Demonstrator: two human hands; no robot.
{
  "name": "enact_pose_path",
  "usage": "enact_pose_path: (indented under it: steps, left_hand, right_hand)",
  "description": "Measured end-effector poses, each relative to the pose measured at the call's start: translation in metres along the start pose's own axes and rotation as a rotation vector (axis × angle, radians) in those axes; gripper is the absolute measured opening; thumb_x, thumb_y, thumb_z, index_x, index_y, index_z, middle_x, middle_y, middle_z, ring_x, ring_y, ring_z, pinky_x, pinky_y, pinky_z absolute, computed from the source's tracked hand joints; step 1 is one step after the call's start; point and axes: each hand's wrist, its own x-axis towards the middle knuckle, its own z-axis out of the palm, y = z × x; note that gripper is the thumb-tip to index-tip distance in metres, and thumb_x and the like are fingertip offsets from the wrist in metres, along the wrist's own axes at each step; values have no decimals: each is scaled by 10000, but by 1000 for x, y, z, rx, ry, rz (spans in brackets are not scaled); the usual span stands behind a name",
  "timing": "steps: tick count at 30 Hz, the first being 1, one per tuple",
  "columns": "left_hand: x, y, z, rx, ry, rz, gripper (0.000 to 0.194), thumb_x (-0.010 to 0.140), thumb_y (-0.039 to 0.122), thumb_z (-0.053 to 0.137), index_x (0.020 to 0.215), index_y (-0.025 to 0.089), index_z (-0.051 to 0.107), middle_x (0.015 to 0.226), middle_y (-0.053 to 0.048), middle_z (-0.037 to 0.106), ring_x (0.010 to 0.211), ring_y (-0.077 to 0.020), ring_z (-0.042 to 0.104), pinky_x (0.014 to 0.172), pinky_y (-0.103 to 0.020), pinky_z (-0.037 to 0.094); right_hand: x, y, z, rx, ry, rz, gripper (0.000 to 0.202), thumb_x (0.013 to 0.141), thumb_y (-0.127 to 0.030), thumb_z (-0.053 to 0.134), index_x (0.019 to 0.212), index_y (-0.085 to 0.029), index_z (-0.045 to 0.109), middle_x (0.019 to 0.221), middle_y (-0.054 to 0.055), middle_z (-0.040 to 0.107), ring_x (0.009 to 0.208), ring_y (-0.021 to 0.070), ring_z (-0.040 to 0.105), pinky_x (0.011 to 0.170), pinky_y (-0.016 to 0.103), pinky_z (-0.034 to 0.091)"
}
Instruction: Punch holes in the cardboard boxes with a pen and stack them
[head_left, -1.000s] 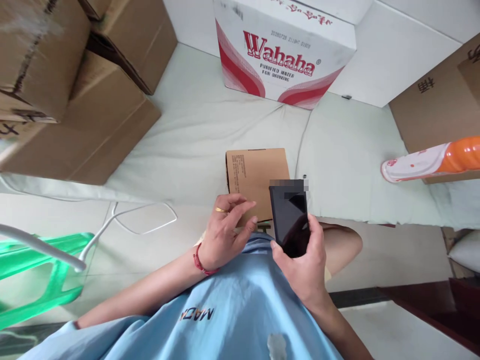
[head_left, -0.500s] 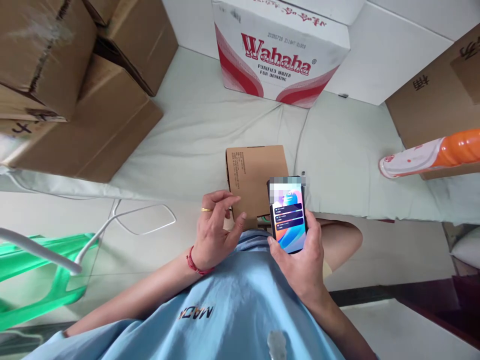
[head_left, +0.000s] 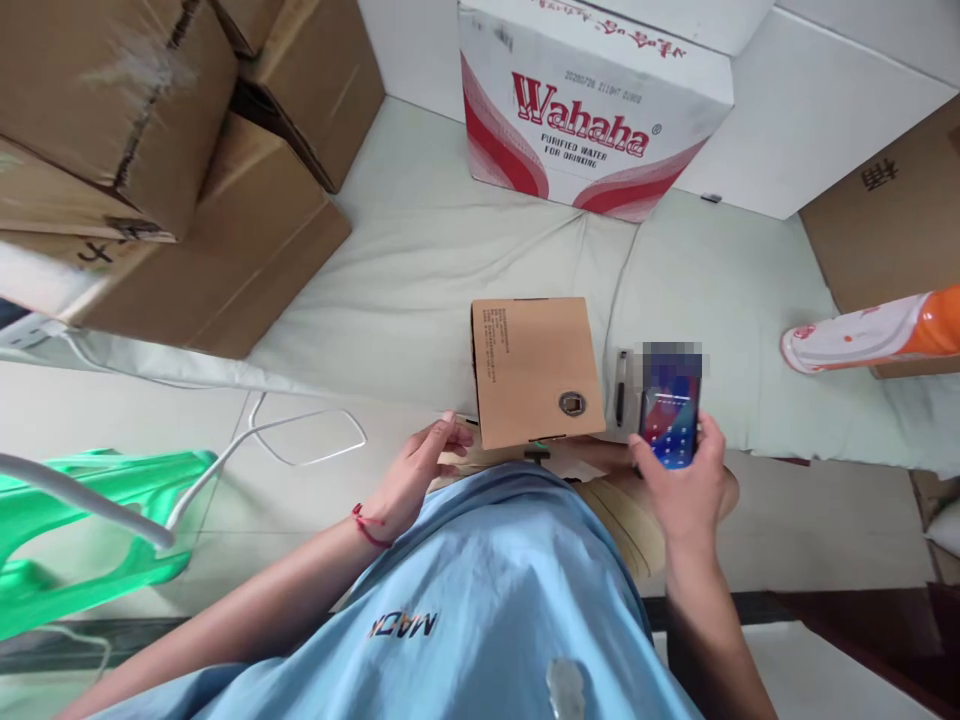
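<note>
A smartphone (head_left: 670,415) with a lit keypad screen is held in my right hand (head_left: 686,485), thumb and fingers around its lower sides. Its upper part is blurred out. My left hand (head_left: 416,470) is open and holds nothing visible, its fingers pointing at the lower left corner of a small brown cardboard box (head_left: 536,370). Whether the fingertips touch the box I cannot tell. Printed text runs down the box's left side, and a round dark mark sits at its lower right. Between box and phone lies a small slim black object (head_left: 621,390) on a pale backing.
A white and red water carton (head_left: 592,120) stands at the back of the bed-like surface (head_left: 405,250). Brown cartons (head_left: 225,240) are stacked at left. An orange and white bottle (head_left: 862,335) lies at right. A green stool (head_left: 150,500) and white cables (head_left: 251,425) are at lower left.
My right hand has moved the phone right, off the box, and its screen has gone from notifications to a keypad. My left hand has dropped back left, away from the box top.
</note>
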Motion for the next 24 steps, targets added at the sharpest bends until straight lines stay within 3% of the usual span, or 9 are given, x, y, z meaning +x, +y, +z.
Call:
enact_pose_path:
  steps: [3, 8, 11, 14, 16, 18, 19, 21, 24]
  left_hand:
    - [3, -3, 5, -179, -129, -141, 903, 757, 992, 621, 1089, 163, 760, 1154, -143, 760, 1033, -271, 689, 783, -322, 545]
    - [2, 2, 9, -229, -270, -83, 744, 838, 837, 750, 1195, 184, 759, 1293, -143, 776, 1181, -303, 719, 934, -384, 567]
    - [4, 9, 14, -319, -243, -85, 682, 805, 723, 864, 1197, 175, 754, 1370, -156, 758, 1242, -318, 723, 955, -393, 594]
    - [4, 12, 19, -408, -205, -138, 614, 766, 584, 947, 1153, 147, 755, 1312, -171, 782, 1196, -312, 755, 949, -392, 619]
    - [2, 14, 22, -455, -230, -160, 585, 770, 534, 952, 1153, 140, 752, 1252, -170, 802, 1167, -321, 773, 972, -423, 631]
    - [-3, 14, 24, -496, -290, -156, 593, 782, 534, 940, 1191, 148, 753, 1221, -165, 814, 1187, -345, 773, 1010, -471, 632]
    - [-5, 14, 25, -511, -327, -141, 601, 790, 538, 932, 1216, 155, 755, 1217, -162, 817, 1210, -357, 768, 1039, -496, 626]
    - [-6, 15, 27, -515, -398, -90, 604, 799, 541, 926, 1242, 164, 759, 1223, -158, 819, 1249, -371, 755, 1101, -530, 601]
    - [0, 18, 35, -458, -453, 17, 560, 810, 539, 925, 1202, 170, 770, 1280, -155, 805, 1270, -370, 745, 1150, -543, 575]
  right_hand:
    - [43, 30, -4, -136, 3, 113, 1053, 608, -668, 817, 1484, -152, 542, 1433, 234, 653, 1315, 432, 633, 1159, 594, 467]
    - [78, 60, -10, -229, -84, 215, 1079, 628, -716, 823, 1505, -151, 544, 1405, 243, 653, 1252, 420, 651, 1104, 569, 495]
    - [84, 62, -8, -242, -88, 180, 1079, 652, -713, 823, 1517, -138, 532, 1374, 251, 635, 1234, 425, 630, 1094, 585, 491]
    - [85, 56, -4, -282, -78, 142, 1031, 678, -662, 802, 1503, -94, 562, 1407, 297, 584, 1331, 480, 547, 1135, 654, 438]
    - [80, 49, -4, -279, 6, 64, 975, 724, -644, 769, 1501, -86, 584, 1531, 324, 492, 1458, 511, 432, 1180, 690, 381]
    - [70, 40, -8, -162, 41, -10, 909, 806, -659, 730, 1529, -129, 574, 1604, 290, 453, 1499, 469, 428, 1189, 667, 399]
    - [64, 34, -11, -42, -19, -17, 877, 855, -678, 703, 1547, -160, 556, 1588, 265, 494, 1470, 431, 492, 1167, 640, 446]
    - [50, 21, -18, 282, -298, 30, 866, 920, -757, 632, 1579, -209, 510, 1487, 225, 616, 1349, 373, 635, 1072, 583, 552]
    - [32, 2, -28, 662, -708, 69, 1099, 816, -982, 565, 1616, -234, 473, 1395, 218, 702, 1254, 390, 714, 948, 568, 627]
